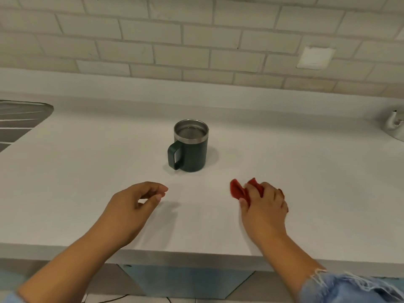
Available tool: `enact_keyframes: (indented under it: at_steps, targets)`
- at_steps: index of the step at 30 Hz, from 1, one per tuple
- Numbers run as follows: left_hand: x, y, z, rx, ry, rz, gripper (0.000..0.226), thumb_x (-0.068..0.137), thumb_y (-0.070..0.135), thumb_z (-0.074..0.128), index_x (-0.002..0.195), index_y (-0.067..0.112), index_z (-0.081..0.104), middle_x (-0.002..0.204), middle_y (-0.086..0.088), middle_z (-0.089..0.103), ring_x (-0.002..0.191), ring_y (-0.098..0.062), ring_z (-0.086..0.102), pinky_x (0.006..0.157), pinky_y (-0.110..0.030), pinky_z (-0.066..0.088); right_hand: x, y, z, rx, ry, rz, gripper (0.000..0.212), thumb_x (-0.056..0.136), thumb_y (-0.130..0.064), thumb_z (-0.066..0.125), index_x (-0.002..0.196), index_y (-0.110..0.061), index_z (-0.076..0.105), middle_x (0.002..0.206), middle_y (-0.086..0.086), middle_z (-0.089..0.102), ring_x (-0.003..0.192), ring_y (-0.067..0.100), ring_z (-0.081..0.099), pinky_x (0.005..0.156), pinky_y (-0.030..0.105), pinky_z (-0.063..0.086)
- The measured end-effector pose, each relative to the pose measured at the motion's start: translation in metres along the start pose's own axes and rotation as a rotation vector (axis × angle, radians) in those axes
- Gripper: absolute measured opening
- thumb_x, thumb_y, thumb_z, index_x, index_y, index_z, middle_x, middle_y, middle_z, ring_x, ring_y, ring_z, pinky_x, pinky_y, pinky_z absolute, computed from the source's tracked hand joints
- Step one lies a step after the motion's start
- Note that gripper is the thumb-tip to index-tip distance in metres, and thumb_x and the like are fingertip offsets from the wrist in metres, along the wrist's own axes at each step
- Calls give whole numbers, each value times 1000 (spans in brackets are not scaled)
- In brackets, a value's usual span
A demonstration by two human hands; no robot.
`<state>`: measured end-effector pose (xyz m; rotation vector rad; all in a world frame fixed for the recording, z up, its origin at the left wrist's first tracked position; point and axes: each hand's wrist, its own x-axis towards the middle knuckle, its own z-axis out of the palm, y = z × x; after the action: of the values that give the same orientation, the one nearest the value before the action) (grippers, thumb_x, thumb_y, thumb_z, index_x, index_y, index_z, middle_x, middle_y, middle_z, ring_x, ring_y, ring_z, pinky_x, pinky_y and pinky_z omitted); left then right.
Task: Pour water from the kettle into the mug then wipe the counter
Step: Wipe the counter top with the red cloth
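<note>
Red cloth (pixel 242 191) is bunched tight in the right hand (pixel 265 206), just in front of the green mug (pixel 192 147) on the counter (pixel 87 171), likely ready for wiping, while the left hand (pixel 133 206) is held loosely curled and empty beside it.

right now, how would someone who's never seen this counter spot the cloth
On the white counter, look nearer than the dark green mug. The cloth is bunched under the right hand, the only red thing in view.
</note>
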<state>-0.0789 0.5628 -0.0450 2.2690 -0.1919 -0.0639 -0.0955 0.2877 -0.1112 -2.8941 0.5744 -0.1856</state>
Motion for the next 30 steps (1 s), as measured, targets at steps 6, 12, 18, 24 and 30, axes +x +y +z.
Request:
enact_keyframes:
  at_steps: [6,12,18,24,30]
  targets:
    - [-1,17,52,-85,-71,213,34,94,28,41,125,40,47,132,17,51,119,10,45,98,-1,29,-41,-87,-5,670,-261,-507,56,80,-37,48,135,-25,40,134,-4,42,125,12,38,111,36,32]
    - [-6,-7,74,419,-273,377,54,89,60,23,142,51,11,152,27,-9,141,1,-14,114,-26,-7,1,-3,-18,725,33,58,44,87,7,44,126,-14,51,121,-5,42,121,19,47,102,24,33]
    - [43,-87,1,611,-1,60,62,84,66,21,142,43,24,159,4,12,145,-23,10,119,-41,11,1,6,-7,633,-4,-35,31,89,2,46,110,-16,61,116,-6,50,111,1,43,95,12,26]
    - [29,-54,28,653,-48,92,52,92,51,15,144,44,17,159,6,5,147,-22,1,120,-40,4,0,6,-5,587,2,-54,25,89,-1,49,99,-19,61,112,-7,51,112,-2,39,91,4,26]
    - [21,-22,59,519,-291,472,47,91,56,29,137,55,22,154,26,6,144,-4,0,118,-30,0,-1,4,-5,550,-18,-57,23,89,-2,50,100,-20,62,115,-8,48,113,-3,37,94,7,25]
